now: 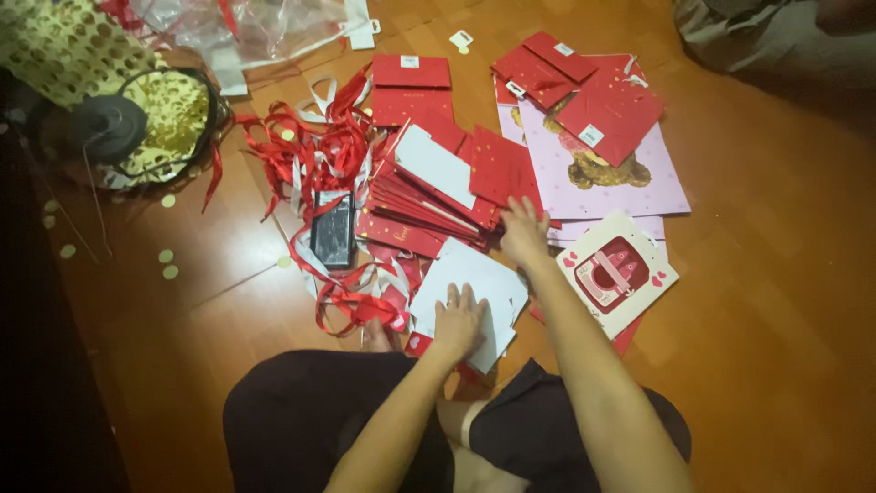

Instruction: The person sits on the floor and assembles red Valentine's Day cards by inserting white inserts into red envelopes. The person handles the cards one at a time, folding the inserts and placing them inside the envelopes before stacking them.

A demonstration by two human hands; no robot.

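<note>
Hands work low over a wooden floor (776,301) strewn with flat red paper goods. The left hand (456,319) lies palm down with fingers slightly spread on a stack of white card sheets (474,278), pressing them against the floor just in front of the person's knees. The right hand (524,231) reaches farther out, its fingers extended and lightly fanned, fingertips touching the near edge of a pile of folded red gift bags (429,196); whether it is pinching anything there cannot be told.

That red pile sits at the middle of the scatter, with a white panel showing on its top. Just left of it a dark phone (332,228) lies face up among tangled red and white ribbons (310,151). More red ribbon loops (360,306) curl beside the white sheets. Right of the right hand lies a white card with a red picture and small hearts (618,272), touching a large pink bag printed with a brown bear (607,173). Several red envelopes (584,91) overlap the pink bag's far side.

At the far left corner of the view a gold-dotted bundle (119,82) rests by a dark round object, and clear plastic wrapping (246,27) lies along the far edge. Small pale paper dots (166,263) speckle the floor at left.
</note>
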